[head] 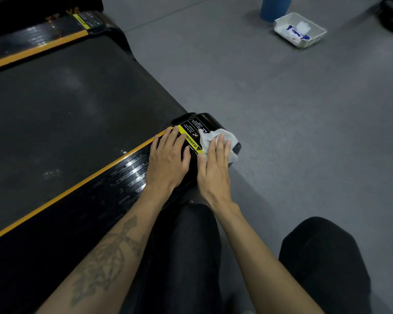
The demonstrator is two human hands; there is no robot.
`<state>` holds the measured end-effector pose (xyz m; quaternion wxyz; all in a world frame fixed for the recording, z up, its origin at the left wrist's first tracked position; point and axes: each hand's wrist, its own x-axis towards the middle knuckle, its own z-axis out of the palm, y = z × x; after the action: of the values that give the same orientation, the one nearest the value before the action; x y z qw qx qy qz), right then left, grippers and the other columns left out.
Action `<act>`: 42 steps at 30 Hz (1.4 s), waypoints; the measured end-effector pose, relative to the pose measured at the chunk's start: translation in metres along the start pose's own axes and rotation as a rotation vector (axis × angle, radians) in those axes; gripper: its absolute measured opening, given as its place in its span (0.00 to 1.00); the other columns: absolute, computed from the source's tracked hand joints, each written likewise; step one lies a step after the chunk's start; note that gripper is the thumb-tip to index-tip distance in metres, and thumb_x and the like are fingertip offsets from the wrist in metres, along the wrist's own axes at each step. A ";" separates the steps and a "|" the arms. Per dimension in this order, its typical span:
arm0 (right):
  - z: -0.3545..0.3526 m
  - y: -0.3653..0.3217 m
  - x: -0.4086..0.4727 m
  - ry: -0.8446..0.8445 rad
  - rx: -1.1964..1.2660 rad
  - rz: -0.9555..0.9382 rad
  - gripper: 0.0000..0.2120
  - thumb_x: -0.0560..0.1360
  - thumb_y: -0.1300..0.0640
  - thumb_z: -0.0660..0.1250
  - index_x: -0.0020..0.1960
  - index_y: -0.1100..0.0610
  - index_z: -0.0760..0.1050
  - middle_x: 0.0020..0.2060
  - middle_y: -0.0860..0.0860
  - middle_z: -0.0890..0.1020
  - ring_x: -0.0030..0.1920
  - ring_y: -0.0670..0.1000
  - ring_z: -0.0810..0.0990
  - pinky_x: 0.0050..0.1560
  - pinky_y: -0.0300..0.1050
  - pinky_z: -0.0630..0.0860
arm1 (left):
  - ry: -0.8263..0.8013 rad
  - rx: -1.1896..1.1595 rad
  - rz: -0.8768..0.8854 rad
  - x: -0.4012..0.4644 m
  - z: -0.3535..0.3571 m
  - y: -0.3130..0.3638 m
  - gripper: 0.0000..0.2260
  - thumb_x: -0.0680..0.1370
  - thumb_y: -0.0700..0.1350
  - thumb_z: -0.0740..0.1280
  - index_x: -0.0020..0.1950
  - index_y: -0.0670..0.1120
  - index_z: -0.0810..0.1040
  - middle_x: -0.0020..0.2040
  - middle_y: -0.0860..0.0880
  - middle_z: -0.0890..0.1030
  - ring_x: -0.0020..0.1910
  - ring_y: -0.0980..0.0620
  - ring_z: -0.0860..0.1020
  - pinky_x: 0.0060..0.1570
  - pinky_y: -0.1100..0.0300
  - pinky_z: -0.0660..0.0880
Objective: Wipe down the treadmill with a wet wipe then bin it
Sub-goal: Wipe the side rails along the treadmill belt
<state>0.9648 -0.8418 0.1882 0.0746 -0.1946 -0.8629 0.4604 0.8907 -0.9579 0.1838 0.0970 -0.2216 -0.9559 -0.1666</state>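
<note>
Black rubber and grey flooring fill a downward view from a person's head. A black treadmill with a dark belt and orange-edged, ribbed side rails (pixel 82 123) lies across the left half of the scene, running from near left to far centre. At its near right corner, a glossy black end cap carries a yellow and black warning label (pixel 192 138).

The right hand (pixel 214 168) lies flat on a crumpled white wet wipe (pixel 225 138), pressing it onto the end cap with straight fingers; the wipe spills out past the fingertips and over the cap's right edge. The left hand (pixel 168 158) rests just beside it to the left, palm down, fingers straight and spread on the ribbed rail and the edge of the label, holding nothing. Neither grip is closed. The left forearm bears a dark tattoo.

Dark trouser legs (pixel 322 264) of the person show at the near edge, on the grey speckled floor (pixel 293 132). Far right on the floor sits a white rectangular plastic tray (pixel 279 26) holding a white and blue packet (pixel 298 34). Just behind the tray stands a blue cylindrical container (pixel 273 7), cut off by the top edge.
</note>
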 end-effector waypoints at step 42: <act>-0.027 0.016 0.024 0.089 0.256 0.241 0.30 0.87 0.47 0.51 0.84 0.54 0.45 0.84 0.48 0.44 0.82 0.47 0.46 0.75 0.40 0.49 | -0.025 -0.004 0.030 0.017 0.004 0.011 0.20 0.83 0.54 0.61 0.71 0.45 0.74 0.72 0.45 0.72 0.75 0.45 0.67 0.76 0.46 0.64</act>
<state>0.9555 -0.8036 0.1889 0.0810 -0.3055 -0.7637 0.5629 0.8803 -0.9400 0.1876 0.0872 -0.2380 -0.9533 -0.1644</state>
